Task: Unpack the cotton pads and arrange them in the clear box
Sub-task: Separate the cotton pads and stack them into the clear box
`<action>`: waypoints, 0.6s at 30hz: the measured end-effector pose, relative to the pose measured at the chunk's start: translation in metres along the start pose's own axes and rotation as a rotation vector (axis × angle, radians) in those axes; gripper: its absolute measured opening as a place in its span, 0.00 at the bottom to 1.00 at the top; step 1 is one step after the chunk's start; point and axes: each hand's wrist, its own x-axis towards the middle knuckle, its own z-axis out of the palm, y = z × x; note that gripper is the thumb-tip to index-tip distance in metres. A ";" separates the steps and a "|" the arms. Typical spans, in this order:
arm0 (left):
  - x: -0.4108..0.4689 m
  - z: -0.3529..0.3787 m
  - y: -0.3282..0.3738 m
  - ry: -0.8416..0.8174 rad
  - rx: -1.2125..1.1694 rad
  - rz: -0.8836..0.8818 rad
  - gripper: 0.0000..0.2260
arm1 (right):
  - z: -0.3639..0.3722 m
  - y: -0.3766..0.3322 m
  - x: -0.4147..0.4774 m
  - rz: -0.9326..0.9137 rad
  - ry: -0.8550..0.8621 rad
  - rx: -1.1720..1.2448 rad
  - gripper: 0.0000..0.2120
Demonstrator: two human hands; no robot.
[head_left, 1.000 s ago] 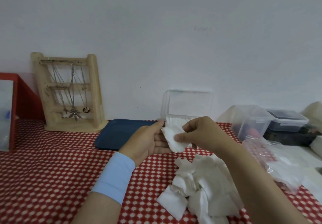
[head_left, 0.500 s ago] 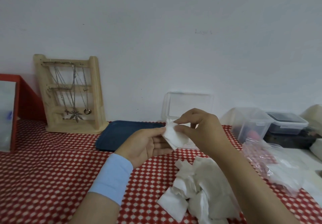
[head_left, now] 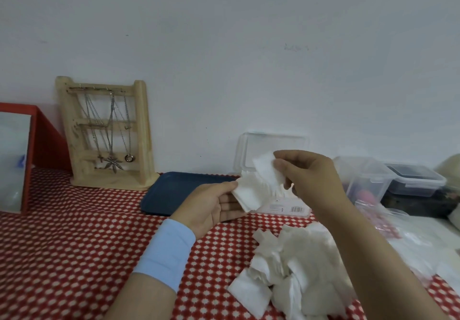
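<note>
We hold one cotton pad (head_left: 267, 170) pinched between thumb and fingertips of our right hand (head_left: 308, 178), raised just above and in front of the clear box (head_left: 283, 207). The box stands beyond the hands, near the wall, its lid (head_left: 272, 150) open and upright behind it, and a row of white pads seems to stand on edge inside. So the box opening lies almost straight below the pad and slightly away from us; we judge a short move down and forward brings it in. Our left hand (head_left: 214, 205) is half open, and its thumb and fingers grip a small stack of pads (head_left: 249, 195) at the left front corner of the box. The loose pile of pads (head_left: 293, 270) waits on the checked surface (head_left: 74, 245), nearer to us, under the right forearm.
</note>
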 end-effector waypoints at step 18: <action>-0.006 0.008 0.007 -0.093 0.034 0.035 0.17 | 0.021 0.003 -0.012 -0.017 -0.199 -0.421 0.16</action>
